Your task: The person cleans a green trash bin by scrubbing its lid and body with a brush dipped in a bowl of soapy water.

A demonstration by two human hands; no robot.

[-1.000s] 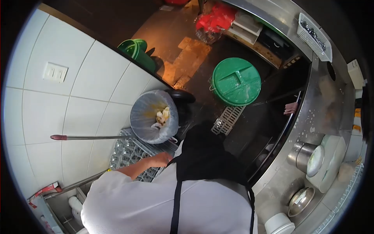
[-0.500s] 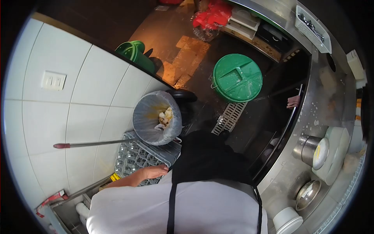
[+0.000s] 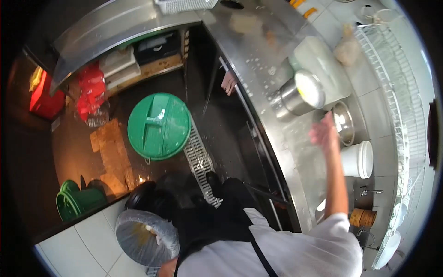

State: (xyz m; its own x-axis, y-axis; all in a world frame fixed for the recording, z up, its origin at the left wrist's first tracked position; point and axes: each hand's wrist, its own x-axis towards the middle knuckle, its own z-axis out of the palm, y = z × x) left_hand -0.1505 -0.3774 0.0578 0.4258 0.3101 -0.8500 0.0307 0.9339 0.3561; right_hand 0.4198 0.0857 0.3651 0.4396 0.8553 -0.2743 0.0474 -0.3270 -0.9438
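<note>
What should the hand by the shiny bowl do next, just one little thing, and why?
Perhaps the right hand could close gently on the near rim of the metal bowl. The hand is out over the counter, looks open with nothing seen in it, and the bowl is right beside it. It's blurred, so I can't tell if they touch.
</note>
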